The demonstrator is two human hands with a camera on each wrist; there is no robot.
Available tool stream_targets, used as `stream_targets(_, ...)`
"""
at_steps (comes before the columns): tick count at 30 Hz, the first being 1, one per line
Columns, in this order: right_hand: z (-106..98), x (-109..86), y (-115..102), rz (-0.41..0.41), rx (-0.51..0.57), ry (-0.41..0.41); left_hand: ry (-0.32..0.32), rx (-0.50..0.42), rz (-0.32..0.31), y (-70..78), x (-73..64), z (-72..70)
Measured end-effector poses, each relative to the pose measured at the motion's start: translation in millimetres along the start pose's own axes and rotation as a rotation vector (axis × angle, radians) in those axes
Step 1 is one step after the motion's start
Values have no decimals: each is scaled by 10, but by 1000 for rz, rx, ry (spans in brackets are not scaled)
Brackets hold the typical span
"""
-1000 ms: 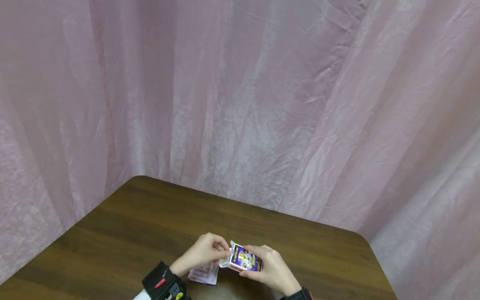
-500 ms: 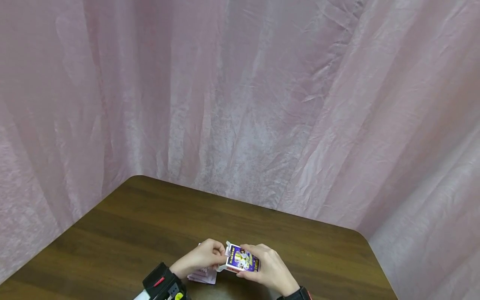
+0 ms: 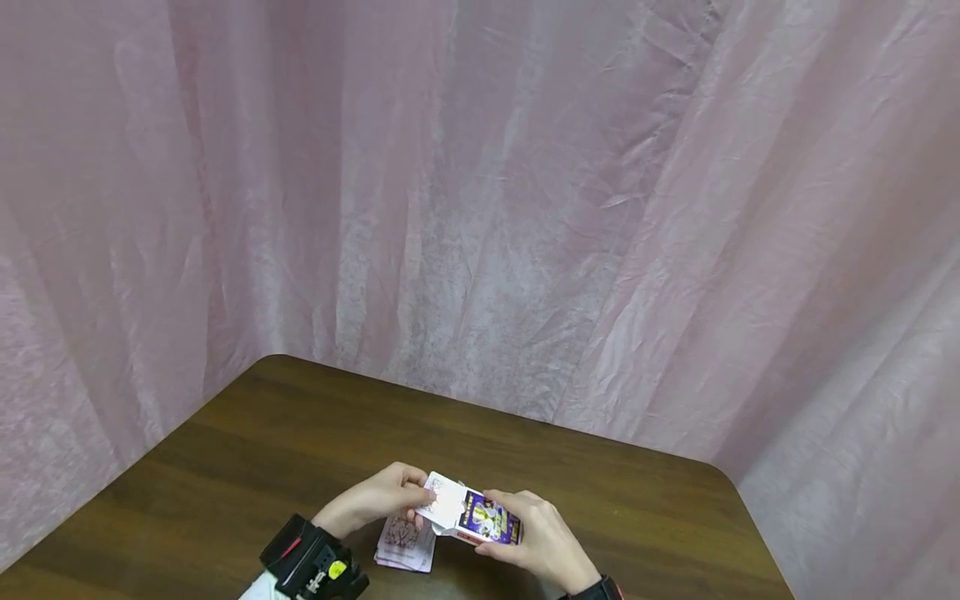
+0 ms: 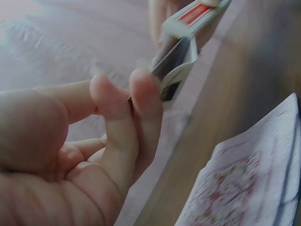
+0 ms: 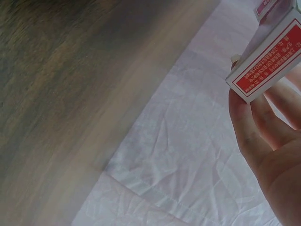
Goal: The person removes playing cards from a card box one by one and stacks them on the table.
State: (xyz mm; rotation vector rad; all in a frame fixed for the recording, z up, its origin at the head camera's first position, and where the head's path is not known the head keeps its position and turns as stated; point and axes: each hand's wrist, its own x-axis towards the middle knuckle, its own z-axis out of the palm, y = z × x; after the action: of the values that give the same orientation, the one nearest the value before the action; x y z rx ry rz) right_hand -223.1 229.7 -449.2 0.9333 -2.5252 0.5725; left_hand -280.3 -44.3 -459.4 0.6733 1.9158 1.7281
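My right hand (image 3: 542,533) grips a purple and white playing card box (image 3: 491,518) by its sides, its mouth turned to the left. In the right wrist view the box's red-panelled side (image 5: 270,63) shows above the fingers. White playing cards (image 3: 444,498) stick partway out of the mouth, and my left hand (image 3: 378,497) pinches their outer end between thumb and fingers. From the left wrist the pinched cards appear edge-on, partly hidden by the fingertips (image 4: 146,89). Below the left hand, a loose stack of playing cards (image 3: 405,546) with a reddish pattern lies on the table.
A brown wooden table (image 3: 315,433) with rounded corners spreads around the hands. Pink curtains (image 3: 480,208) hang behind and along its sides. Black wrist bands (image 3: 311,562) sit on both wrists.
My left hand has gone from the box's mouth flap to the cards and moved left, drawing them partway out. The right hand and box stay nearly in place.
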Motion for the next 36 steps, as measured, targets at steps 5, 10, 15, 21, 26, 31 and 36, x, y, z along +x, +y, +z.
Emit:
stream_targets(5, 9, 0, 9, 4, -4, 0, 14, -47, 1, 18, -42, -166)
stream_targets(10, 20, 17, 18, 8, 9, -14, 79, -98, 12, -2, -79, -360)
stream_targets(15, 6, 6, 25, 20, 26, -17, 150, -162, 6, -49, -78, -488)
stream_targets(21, 23, -5, 24, 26, 25, -21, 257, -203, -24, -171, -72, -567)
stream_targets(26, 29, -11, 33, 15, 15, -10, 306, -131, -63, -284, -50, -558)
stream_targets(31, 37, -18, 38, 4, 9, -3, 331, -10, -131, -387, -19, -459)
stream_targets(36, 46, -21, 47, -4, 4, 1, 410, 129, -180, -388, -8, -300)
